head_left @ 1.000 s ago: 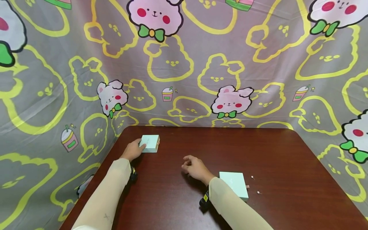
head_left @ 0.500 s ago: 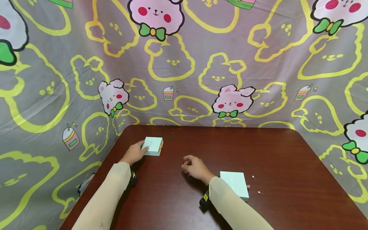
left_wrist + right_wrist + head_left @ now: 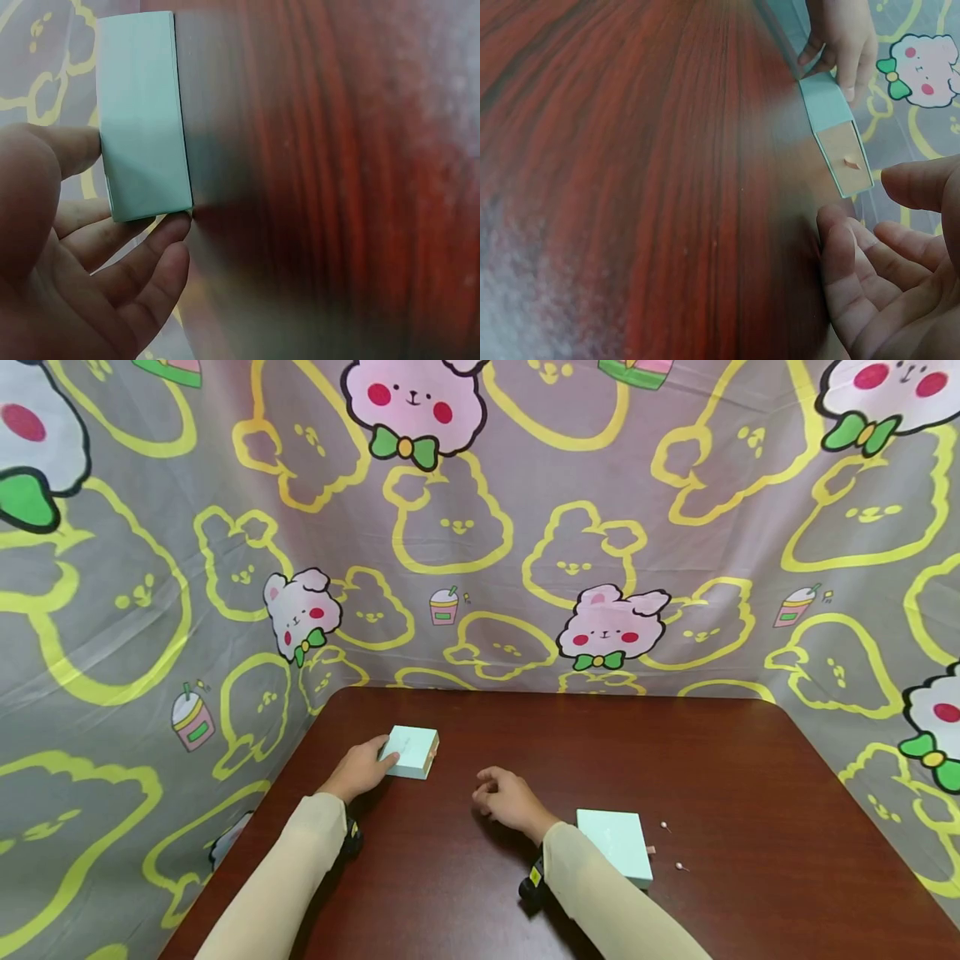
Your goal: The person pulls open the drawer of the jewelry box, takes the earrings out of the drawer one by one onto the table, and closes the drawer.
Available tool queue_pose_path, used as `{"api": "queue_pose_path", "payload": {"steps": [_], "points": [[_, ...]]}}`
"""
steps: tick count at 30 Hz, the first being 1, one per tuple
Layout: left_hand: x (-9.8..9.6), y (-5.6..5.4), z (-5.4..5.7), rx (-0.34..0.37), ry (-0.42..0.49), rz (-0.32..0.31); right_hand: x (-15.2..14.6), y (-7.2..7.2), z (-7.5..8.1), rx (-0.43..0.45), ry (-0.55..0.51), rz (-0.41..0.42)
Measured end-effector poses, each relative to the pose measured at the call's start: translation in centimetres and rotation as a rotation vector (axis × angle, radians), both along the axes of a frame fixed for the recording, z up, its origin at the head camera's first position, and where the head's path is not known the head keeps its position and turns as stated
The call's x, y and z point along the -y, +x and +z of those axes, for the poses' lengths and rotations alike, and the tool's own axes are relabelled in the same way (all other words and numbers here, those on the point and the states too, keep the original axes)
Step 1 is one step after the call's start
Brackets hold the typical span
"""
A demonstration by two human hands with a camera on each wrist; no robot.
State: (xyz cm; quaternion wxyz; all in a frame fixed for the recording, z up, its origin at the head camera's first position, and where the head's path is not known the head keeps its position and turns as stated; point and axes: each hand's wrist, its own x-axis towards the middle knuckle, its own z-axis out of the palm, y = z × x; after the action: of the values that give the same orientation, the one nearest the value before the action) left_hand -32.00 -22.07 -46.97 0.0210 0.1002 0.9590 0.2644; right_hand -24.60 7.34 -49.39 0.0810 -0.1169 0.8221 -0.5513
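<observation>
- Head: on the table [image 3: 480, 727], the right sleeve [image 3: 603, 893] partly hides the near box [image 3: 617, 845], two pins [image 3: 679, 866] beside it; the far box [image 3: 410, 750] sits just ahead-left of the right hand [image 3: 512, 800].
- Left wrist: the left hand [image 3: 75, 270], half closed, pinches the far box.
- Right wrist: the right hand curls loosely, holding nothing.

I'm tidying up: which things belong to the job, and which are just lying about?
Apparently in the job:
left hand, gripping a mint drawer box
right hand, holding nothing

Seemingly lying about:
second mint box
two white-headed pins

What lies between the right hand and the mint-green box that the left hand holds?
In the head view, only bare reddish-brown tabletop separates the right hand from that mint-green box.
</observation>
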Motion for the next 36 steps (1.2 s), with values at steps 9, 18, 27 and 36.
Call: {"api": "queue_pose_path", "payload": {"steps": [9,18,27,36], "points": [[-0.9,0.9,-0.2,-0.008,-0.018,-0.011,0.4,0.1,0.2,-0.019,-0.002,-0.002],[-1.9,2.1,-0.4,-0.005,-0.025,-0.030,0.7,0.1,0.2,-0.004,0.003,0.011],[-2.7,3.4,0.0,-0.011,-0.017,-0.055,1.0,0.1,0.3,-0.007,0.006,0.016],[-3.5,4.3,-0.1,-0.032,-0.024,-0.085,1.3,-0.1,0.0,-0.007,-0.003,-0.020]]}}
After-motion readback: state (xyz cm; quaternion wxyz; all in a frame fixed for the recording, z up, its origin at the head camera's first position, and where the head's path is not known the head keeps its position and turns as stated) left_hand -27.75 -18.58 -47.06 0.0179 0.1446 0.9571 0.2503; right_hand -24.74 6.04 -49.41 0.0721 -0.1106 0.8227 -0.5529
